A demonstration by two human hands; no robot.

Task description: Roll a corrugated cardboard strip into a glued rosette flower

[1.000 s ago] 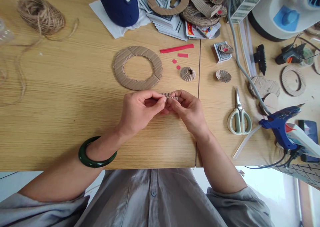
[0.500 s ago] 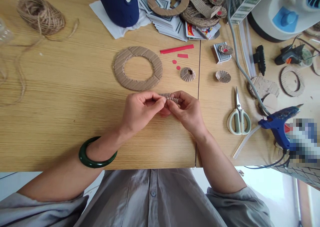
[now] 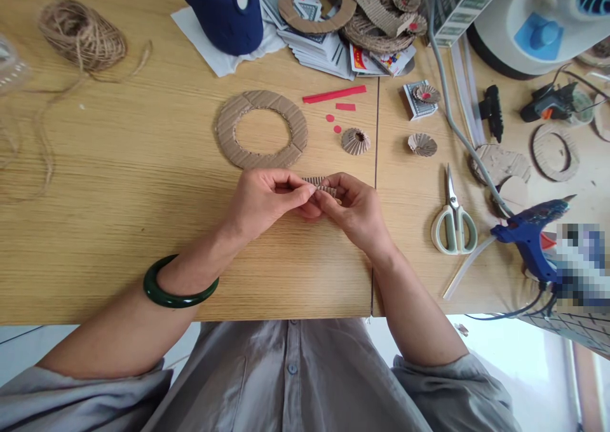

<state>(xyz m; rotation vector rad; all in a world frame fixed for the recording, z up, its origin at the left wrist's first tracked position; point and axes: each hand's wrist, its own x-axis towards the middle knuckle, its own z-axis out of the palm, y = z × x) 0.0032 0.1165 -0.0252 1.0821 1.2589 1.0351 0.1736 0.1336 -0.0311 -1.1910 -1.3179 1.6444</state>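
Observation:
Between my two hands is a small strip of corrugated cardboard (image 3: 326, 191), bent into a loop and partly hidden by the fingers. My left hand (image 3: 267, 200) pinches it from the left, thumb against the fingers. From the other side my right hand (image 3: 357, 206) grips it between thumb and fingertips. Just beyond lies a flat cardboard ring (image 3: 229, 130). A pleated cardboard rosette (image 3: 356, 141) sits behind my right hand, close to two red paper dots (image 3: 330, 118) and red paper strips (image 3: 334, 94).
Scissors (image 3: 454, 222) and a blue glue gun (image 3: 531, 232) with its cord lie to the right. A second rosette (image 3: 422, 144) rests near a small card box (image 3: 419, 105). Twine (image 3: 83, 38) is at back left; a navy object (image 3: 219, 13) and playing cards (image 3: 317, 54) stand behind.
Both hands keep their pinch on the cardboard strip. My left wrist and its bangle have shifted slightly up and left; the whole view has moved a little.

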